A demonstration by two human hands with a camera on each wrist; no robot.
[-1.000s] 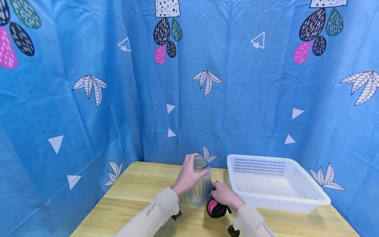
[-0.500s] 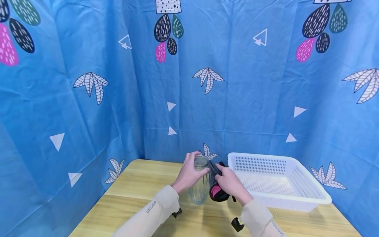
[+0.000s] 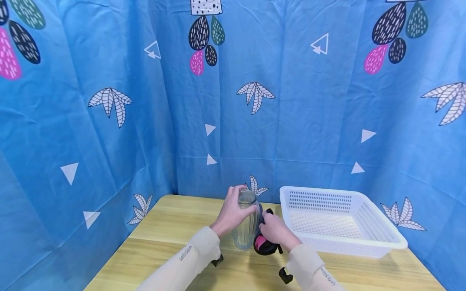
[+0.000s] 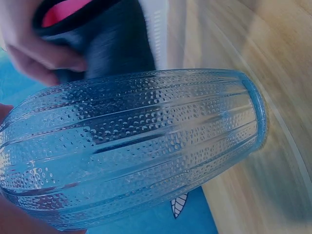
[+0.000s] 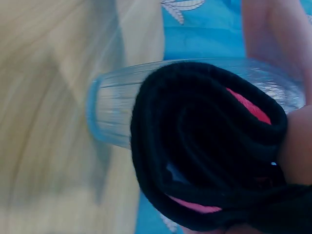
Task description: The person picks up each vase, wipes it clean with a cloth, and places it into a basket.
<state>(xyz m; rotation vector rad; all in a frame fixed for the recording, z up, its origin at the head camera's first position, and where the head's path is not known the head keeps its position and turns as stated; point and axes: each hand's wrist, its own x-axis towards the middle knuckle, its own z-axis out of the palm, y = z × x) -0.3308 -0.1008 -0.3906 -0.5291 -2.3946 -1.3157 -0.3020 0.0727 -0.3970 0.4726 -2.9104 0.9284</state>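
Note:
A clear ribbed glass vase [image 3: 243, 238] with a dimpled surface [image 4: 161, 122] stands upright on the table. My left hand [image 3: 233, 212] grips it near the top, fingers and thumb around the rim end. On its right side, my right hand [image 3: 274, 228] holds a rolled black padded fabric piece with pink lining [image 3: 267, 247]. In the right wrist view the roll's open end [image 5: 204, 131] faces the camera, hiding part of the glass. The fabric lies against or very close to the vase wall; a loose black strap hangs from it.
A white perforated plastic basket [image 3: 349, 242] stands on the right of the wooden table [image 3: 174, 218], just beyond my right hand. Blue patterned curtains [image 3: 225, 141] enclose the back and sides. Black camera mounts [image 3: 285, 275] hang under both wrists.
My right hand rises with the black fabric roll along the vase's right side, then comes back down and slightly left. The left hand and the vase stay in place.

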